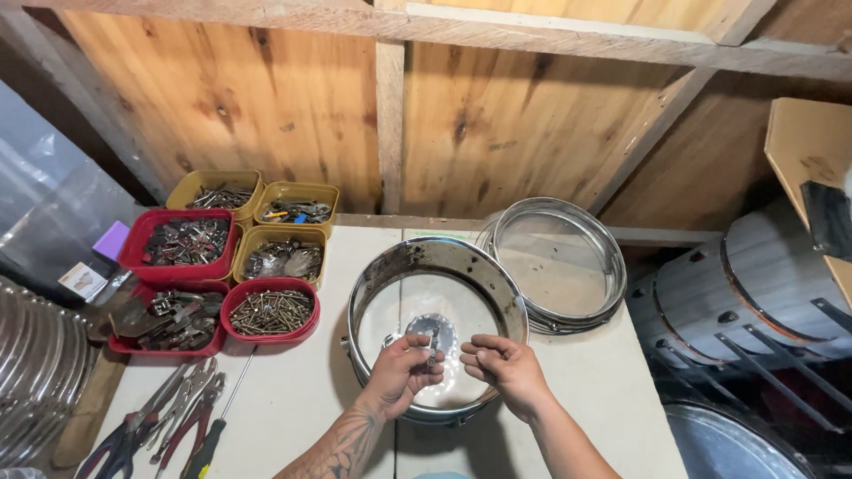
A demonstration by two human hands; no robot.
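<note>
Working at a pale surface point(293, 408) set against a plank wall point(266, 106). At 3 o'clock, drum shells point(737, 293) lie on their sides off the surface edge. At centre sits a round metal drum hoop with a clear head point(435, 328); at its 1 o'clock a stack of chrome hoops point(559, 266) leans against it. At 9 to 10 o'clock, red and yellow trays point(271, 310) hold screws and small hardware. At 7 o'clock, pliers and a screwdriver point(177, 417) lie flat.

Your left hand point(399, 372) is over the lower part of the drum head, its grip narrow, pinching a small metal fitting point(432, 341) upright between fingertips. Your right hand point(508, 365) is just beside it at 3 o'clock, fingers curled toward the same fitting; whether its grip holds anything, cannot tell.
</note>
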